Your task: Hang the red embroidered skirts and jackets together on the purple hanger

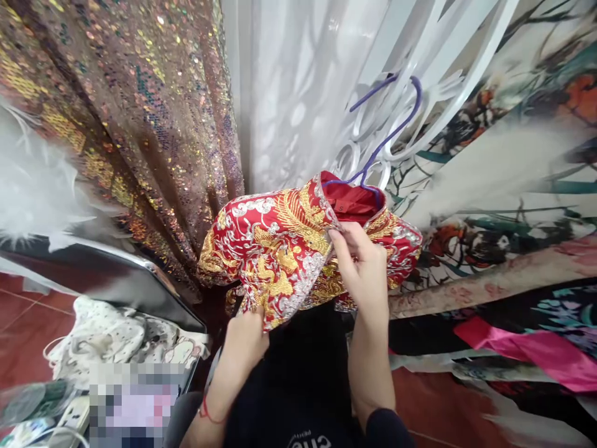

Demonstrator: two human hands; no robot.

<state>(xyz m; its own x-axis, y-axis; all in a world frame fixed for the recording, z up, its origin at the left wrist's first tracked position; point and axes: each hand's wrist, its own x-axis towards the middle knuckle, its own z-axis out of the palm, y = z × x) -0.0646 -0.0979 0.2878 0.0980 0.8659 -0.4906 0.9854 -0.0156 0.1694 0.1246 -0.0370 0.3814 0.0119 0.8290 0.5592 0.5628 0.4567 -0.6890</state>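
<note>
A red jacket [280,261] with gold and silver embroidery hangs in front of me on a purple hanger [392,134]. Its collar stands up around a red lining, and a small label shows inside. My right hand [359,261] pinches the silver-trimmed front edge just below the collar. Lower down and to the left, my left hand [245,339] is closed on the bottom part of the same front panel, which is lifted away from the other side. The fingertips of the left hand are partly hidden by the cloth.
A sequined curtain [177,124] hangs at the left, beside white sheer fabric [298,93]. White curved metalwork [448,81] stands behind the hanger. Floral cloth [489,205] fills the right. A spotted cloth [116,336] and a power strip [74,417] lie at lower left.
</note>
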